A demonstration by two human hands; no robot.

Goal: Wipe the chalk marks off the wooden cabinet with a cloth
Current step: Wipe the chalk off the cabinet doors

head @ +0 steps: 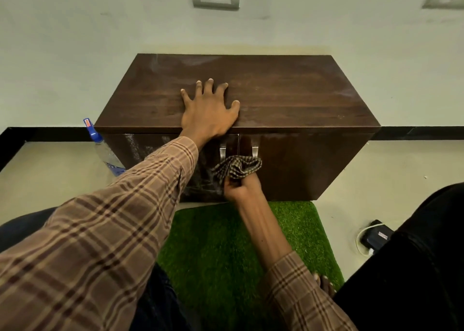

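A low dark wooden cabinet [288,97] stands against the wall, with two doors and two metal handles [223,152]. White chalk marks [136,146] smear the left door, and faint chalk haze lies along the top's back edge. My left hand [209,109] rests flat on the cabinet top near its front edge, fingers spread. My right hand [239,186] grips a bunched checked cloth [237,167] and holds it against the front, just below the handles where the two doors meet. My left sleeve hides part of the left door.
A clear spray bottle with a blue nozzle [100,144] stands on the floor at the cabinet's left. A green artificial-grass mat [226,242] lies in front. A dark charger with a white cable [376,235] lies on the floor at right. My knees frame both sides.
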